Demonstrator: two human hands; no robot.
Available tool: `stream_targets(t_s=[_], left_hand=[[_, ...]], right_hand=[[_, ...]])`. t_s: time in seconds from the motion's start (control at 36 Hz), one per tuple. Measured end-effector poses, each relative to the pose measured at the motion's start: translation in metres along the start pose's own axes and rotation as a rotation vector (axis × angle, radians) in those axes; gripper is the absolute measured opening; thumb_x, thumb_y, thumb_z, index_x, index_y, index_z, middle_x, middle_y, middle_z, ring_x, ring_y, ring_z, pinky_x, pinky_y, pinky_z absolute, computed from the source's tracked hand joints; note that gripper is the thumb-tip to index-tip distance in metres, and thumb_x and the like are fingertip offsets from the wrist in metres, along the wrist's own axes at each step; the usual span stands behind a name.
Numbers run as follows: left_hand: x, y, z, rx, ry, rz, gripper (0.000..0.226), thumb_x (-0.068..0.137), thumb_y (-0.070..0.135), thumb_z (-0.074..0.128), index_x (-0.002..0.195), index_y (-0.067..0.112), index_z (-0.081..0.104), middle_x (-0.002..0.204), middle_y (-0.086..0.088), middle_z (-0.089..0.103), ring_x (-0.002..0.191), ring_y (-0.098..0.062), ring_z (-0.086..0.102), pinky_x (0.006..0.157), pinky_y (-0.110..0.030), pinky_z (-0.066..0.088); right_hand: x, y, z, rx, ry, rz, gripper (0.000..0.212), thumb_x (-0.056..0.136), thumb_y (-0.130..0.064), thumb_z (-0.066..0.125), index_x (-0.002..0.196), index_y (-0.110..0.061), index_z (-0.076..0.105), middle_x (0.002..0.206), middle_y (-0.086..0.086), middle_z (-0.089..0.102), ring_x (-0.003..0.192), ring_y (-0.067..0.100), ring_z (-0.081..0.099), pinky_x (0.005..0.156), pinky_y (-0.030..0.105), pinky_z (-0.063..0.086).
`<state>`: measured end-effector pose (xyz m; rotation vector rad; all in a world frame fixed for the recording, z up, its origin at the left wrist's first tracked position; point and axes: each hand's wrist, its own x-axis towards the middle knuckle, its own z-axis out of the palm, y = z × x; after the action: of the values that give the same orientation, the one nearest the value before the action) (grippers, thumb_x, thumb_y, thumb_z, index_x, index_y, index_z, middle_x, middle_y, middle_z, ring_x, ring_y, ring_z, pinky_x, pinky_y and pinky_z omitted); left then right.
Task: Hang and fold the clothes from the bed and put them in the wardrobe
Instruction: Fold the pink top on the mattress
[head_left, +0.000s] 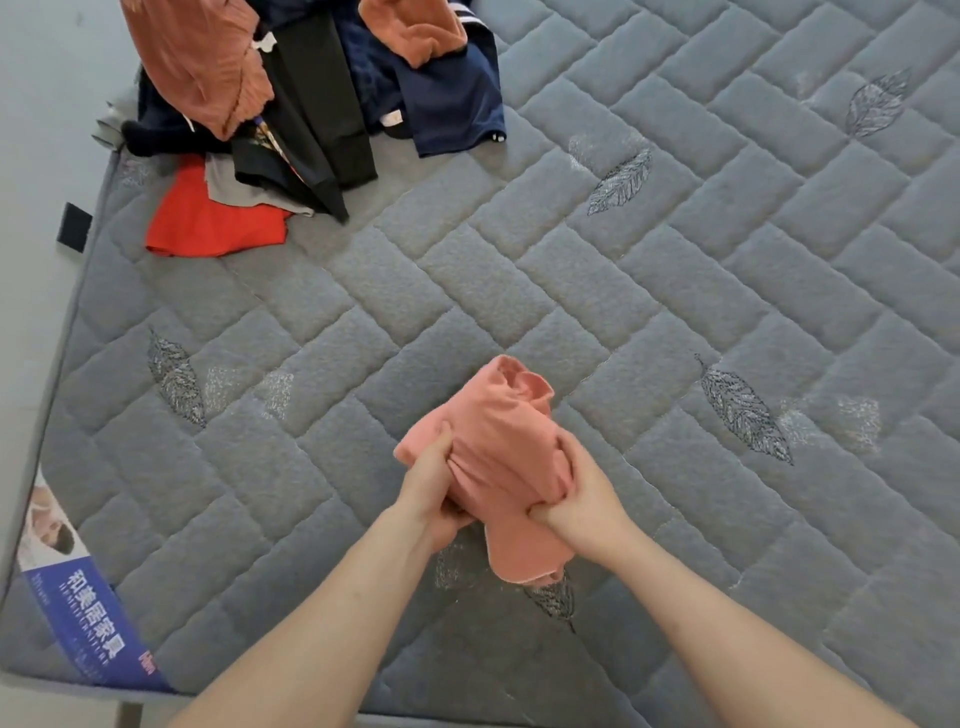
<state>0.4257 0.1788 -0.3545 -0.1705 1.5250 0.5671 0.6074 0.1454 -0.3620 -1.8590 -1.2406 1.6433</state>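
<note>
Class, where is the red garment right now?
The red garment lies on the mattress, upper left in the head view, at the near edge of the clothes pile.

Grey quilted mattress (675, 270) stitched with leaf motifs, blue printed label (88, 618) fixed at its left edge, pale grey floor (36, 130) seen beyond, soft even light

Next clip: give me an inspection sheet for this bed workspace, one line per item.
Surface: grey quilted mattress with leaf embroidery, bare of bedding.
Job's things: pink garment bunched, held above the mattress; clothes pile at the far left corner.
Clutter: red garment spilling from the pile's edge.
Hands: left hand and right hand both grip the pink garment.
Cables: nothing seen.
Surroundings: blue label on the mattress's near left corner; wardrobe not in view.
</note>
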Motion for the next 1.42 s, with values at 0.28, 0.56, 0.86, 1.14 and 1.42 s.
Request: stream_targets(t_s=[0.28, 0.56, 0.86, 1.14, 1.42], left_hand=[[0.01, -0.029, 0.019, -0.07, 0.368, 0.024, 0.071, 0.088, 0.071, 0.059, 0.117, 0.006, 0.057, 0.101, -0.017, 0.067, 0.084, -0.032, 0.067, 0.064, -0.046, 0.061], [-0.008, 0.016, -0.006, 0.862, 0.516, 1.028, 0.07, 0.071, 0.01, 0.075, 0.133, 0.007, 0.043, 0.142, -0.012, 0.038, 0.134, -0.03, 0.038, 0.115, -0.044, 0.033], [0.013, 0.036, 0.012, 2.281, -0.336, 1.336, 0.111, 0.073, 0.075, 0.058, 0.163, 0.031, 0.009, 0.171, 0.01, 0.004, 0.157, -0.022, -0.007, 0.123, -0.056, -0.009], [0.016, 0.018, 0.024, 2.476, -0.281, 1.246, 0.105, 0.087, 0.069, 0.055, 0.161, 0.031, -0.008, 0.171, 0.003, -0.011, 0.156, -0.034, -0.014, 0.112, -0.072, -0.017], [0.02, 0.028, 0.038, 2.421, -0.443, 1.107, 0.1, 0.085, 0.054, 0.063, 0.162, 0.037, 0.001, 0.17, 0.008, -0.007, 0.156, -0.027, -0.014, 0.116, -0.067, -0.019]], right_hand=[[-0.007, -0.003, 0.019, 0.307, 0.127, 0.249, 0.112, 0.058, -0.056, 0.068, 0.157, -0.039, 0.019, 0.156, -0.002, 0.031, 0.144, 0.018, 0.034, 0.118, 0.043, 0.033], [0.009, 0.007, 0.006, 0.084, 0.107, 0.218, 0.08, 0.078, -0.053, 0.079, 0.145, -0.036, 0.038, 0.139, -0.002, 0.042, 0.115, 0.007, 0.045, 0.104, 0.03, 0.038], [-0.009, 0.018, 0.017, 0.058, 0.376, 0.152, 0.097, 0.083, -0.046, 0.077, 0.158, -0.029, 0.019, 0.156, -0.004, 0.031, 0.143, 0.014, 0.034, 0.114, 0.035, 0.035], [-0.051, -0.008, 0.059, -0.1, 0.56, -0.049, 0.094, 0.075, 0.001, 0.06, 0.156, -0.036, 0.029, 0.164, -0.018, 0.011, 0.148, 0.01, 0.015, 0.118, 0.031, 0.022], [-0.001, -0.012, 0.061, 0.183, 0.375, 0.359, 0.077, 0.096, -0.014, 0.04, 0.162, -0.032, 0.005, 0.169, -0.015, -0.005, 0.154, 0.008, 0.009, 0.119, 0.032, 0.016]])
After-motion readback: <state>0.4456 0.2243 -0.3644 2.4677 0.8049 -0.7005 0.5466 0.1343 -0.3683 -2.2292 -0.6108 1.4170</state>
